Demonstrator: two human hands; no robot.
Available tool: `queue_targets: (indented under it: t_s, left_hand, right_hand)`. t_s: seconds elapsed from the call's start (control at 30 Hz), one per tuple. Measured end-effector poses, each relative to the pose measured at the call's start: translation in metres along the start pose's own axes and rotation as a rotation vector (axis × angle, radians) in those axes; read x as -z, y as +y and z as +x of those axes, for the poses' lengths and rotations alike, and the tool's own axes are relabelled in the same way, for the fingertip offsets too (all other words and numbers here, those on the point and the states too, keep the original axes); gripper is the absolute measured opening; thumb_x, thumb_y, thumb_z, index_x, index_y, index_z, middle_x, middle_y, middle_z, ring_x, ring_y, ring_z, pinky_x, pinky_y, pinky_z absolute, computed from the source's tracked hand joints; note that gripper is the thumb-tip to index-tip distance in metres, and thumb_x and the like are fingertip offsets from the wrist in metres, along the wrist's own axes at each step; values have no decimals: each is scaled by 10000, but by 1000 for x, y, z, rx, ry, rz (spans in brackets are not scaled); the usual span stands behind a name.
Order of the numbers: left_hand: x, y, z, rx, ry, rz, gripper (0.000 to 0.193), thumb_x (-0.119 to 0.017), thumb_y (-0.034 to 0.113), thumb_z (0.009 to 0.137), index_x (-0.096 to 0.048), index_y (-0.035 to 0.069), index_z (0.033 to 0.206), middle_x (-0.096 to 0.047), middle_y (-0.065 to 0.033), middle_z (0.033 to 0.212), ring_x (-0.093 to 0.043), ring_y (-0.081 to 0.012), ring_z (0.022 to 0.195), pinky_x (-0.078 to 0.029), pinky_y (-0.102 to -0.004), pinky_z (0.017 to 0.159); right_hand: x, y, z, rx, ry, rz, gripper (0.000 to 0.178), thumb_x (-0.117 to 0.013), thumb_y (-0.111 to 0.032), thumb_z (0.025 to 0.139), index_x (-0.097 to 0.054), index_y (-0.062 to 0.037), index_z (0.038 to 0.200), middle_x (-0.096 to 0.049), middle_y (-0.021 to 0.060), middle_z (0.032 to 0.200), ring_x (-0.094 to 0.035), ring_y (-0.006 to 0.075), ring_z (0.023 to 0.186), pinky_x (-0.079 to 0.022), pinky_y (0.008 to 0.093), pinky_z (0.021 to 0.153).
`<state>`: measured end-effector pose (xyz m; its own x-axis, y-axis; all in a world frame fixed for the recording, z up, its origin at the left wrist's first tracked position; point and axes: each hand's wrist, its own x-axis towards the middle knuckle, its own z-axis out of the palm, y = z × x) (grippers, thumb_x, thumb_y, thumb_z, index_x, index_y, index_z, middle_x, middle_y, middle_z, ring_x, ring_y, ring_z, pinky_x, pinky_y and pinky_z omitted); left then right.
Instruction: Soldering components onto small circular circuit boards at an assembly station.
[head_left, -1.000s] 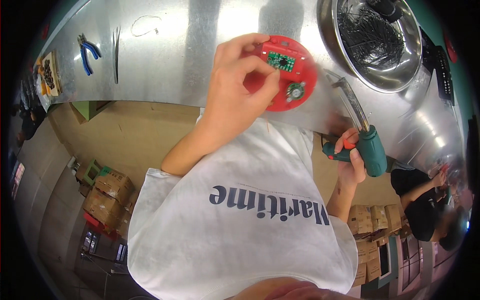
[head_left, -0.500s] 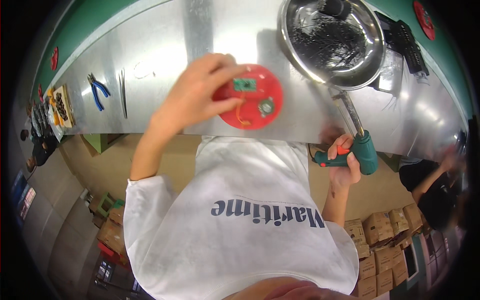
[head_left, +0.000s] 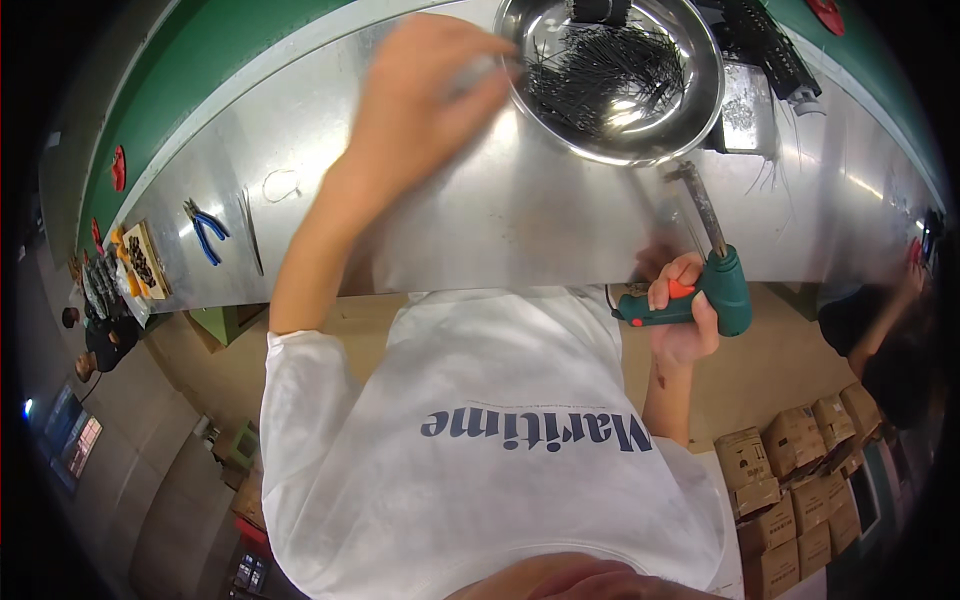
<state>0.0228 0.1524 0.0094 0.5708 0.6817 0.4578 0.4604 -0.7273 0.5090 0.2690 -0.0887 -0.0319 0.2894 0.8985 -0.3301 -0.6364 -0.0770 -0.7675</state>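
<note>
Steel bowl, filled with thin black strands; at its left rim, the person's left hand, blurred, thumb and forefinger narrowly parted, whether gripping anything cannot be told. Green gun-shaped tool, on the wearer's side of the bowl, metal nose pointing toward it, clasped in the right hand. Blue-handled pliers, well left of the bowl.
</note>
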Motion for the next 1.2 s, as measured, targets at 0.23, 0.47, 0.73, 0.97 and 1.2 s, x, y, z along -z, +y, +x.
queue_targets:
  t_s: [0.23, 0.47, 0.73, 0.97, 1.2]
  left_hand:
    - [-46, 19, 16, -82, -267, 109, 135, -702, 214, 779, -689, 89, 827, -588, -28, 809, -527, -227, 872, -412, -353, 769]
    - [-46, 20, 15, -63, -239, 41, 122, -708, 210, 776, -707, 90, 791, -632, -10, 793, -545, -214, 847, -400, -355, 768]
    - [-3, 62, -27, 61, -47, -68, 79, -757, 126, 720, -707, 88, 768, -638, -6, 780, -544, -192, 754, -383, -331, 687]
    - [-2, 99, -79, 271, 26, -357, 147, -779, -14, 667, -699, 34, 781, -624, -56, 767, -546, -181, 671, -397, -278, 589]
    - [1, 102, -103, 339, 122, -424, 146, -780, -31, 675, -703, 15, 790, -628, -71, 782, -554, -183, 677, -417, -276, 573]
  right_hand:
    - [-1, 3, -1, 14, 22, 54, 306, -554, -273, 794, -495, -12, 942, -507, 127, 977, -527, 178, 640, -424, 292, 578]
    - [0, 2, 0, 9, 15, 67, 305, -556, -270, 794, -496, -13, 948, -501, 123, 988, -515, 176, 645, -414, 291, 592]
    - [-23, -5, 1, -39, 30, 29, 223, -544, -190, 869, -506, 0, 980, -523, 138, 1019, -507, 186, 678, -408, 286, 613]
    - [-91, -3, 18, -31, -83, -174, 345, -603, 85, 794, -537, 0, 1122, -569, 144, 1133, -618, 202, 882, -473, 273, 695]
    - [-118, 6, 22, -48, -126, -256, 409, -628, 112, 768, -538, -5, 1149, -583, 125, 1124, -616, 182, 869, -478, 269, 711]
